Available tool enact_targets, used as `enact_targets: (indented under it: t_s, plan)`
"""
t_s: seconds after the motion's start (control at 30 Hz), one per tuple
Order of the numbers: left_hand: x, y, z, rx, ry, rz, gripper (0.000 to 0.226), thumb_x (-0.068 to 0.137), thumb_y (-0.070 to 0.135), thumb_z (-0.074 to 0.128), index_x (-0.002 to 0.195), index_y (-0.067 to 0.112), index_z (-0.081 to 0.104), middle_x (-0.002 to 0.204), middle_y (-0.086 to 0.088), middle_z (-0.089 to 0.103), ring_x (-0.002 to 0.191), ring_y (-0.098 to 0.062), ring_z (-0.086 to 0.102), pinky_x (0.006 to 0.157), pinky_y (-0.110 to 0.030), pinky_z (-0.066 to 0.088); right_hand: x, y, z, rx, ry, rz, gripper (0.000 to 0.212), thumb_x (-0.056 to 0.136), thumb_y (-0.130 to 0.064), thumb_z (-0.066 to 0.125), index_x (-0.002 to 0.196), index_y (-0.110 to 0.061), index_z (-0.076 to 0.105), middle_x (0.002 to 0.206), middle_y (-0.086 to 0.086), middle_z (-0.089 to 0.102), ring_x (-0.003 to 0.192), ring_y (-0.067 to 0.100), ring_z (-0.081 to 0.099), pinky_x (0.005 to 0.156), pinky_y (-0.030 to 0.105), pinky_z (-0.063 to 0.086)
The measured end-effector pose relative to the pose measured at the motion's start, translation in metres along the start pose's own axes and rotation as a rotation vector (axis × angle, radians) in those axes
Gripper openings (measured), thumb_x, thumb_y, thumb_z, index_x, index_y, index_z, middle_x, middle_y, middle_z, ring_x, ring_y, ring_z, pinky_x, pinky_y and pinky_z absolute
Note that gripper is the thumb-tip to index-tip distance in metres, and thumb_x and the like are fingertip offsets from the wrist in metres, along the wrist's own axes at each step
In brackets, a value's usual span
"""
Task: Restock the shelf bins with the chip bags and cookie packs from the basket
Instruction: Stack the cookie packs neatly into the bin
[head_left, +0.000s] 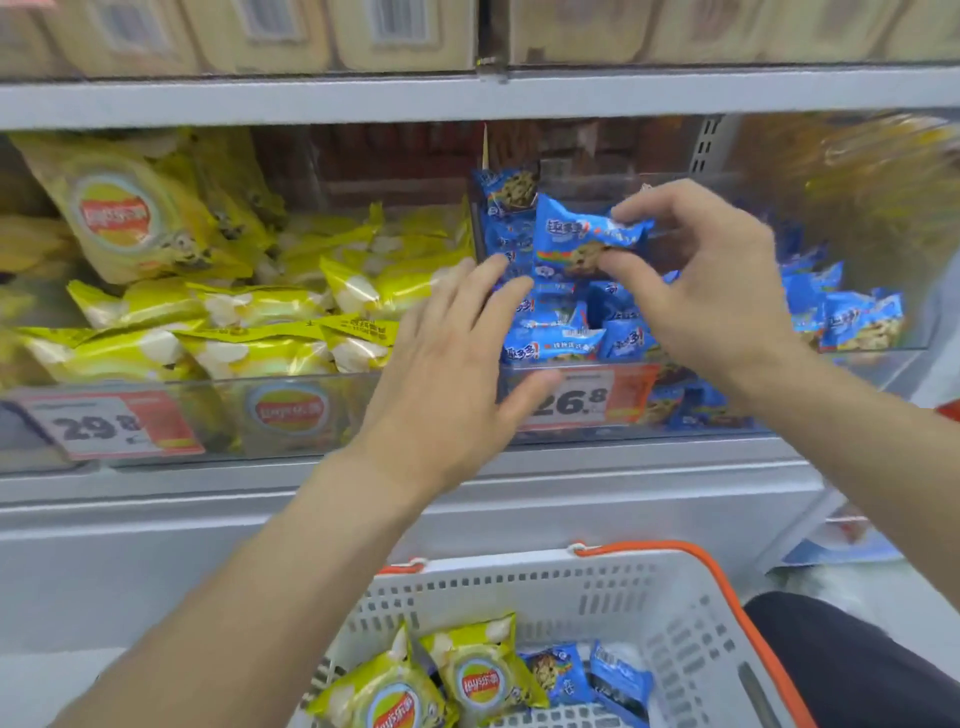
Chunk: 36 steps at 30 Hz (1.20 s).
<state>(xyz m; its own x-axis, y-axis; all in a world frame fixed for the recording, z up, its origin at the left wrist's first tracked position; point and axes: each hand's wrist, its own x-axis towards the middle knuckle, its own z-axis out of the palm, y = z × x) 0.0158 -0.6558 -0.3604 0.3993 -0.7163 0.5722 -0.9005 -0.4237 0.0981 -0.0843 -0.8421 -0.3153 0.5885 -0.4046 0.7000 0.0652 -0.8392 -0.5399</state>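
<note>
Hands are raised at the middle shelf, over the clear bin of blue cookie packs. The right hand pinches one blue cookie pack between thumb and fingertips, holding it upright just above the heap of cookie packs in that bin. The left hand is spread, fingers straight and holding nothing, its fingertips reaching the front left packs of the heap, right by the divide between the two bins. Left of it, the neighbouring clear bin is filled with yellow chip bags, most lying flat and one larger bag leaning up at the back. Price tags sit on the bin fronts: one reads 29.8, the other 26.8, partly covered by the left thumb. Below, the white basket with an orange handle holds two chip bags and a couple of blue cookie packs.
</note>
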Motion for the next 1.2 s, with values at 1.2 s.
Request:
enact_targets:
  t_s: [1.2]
  plan:
    - [-0.004,-0.004,0.027,0.238,0.115,0.069,0.059,0.091,0.053,0.040,0.130,0.013,0.057,0.160,-0.014,0.027,0.146,-0.033,0.031,0.103,-0.039,0.030,0.139,0.080,0.112,-0.010,-0.149,0.232,0.046,0.072,-0.027,0.088,0.111,-0.017,0.067,0.109,-0.007,0.060,0.105,0.006,0.055,0.063,-0.006,0.035]
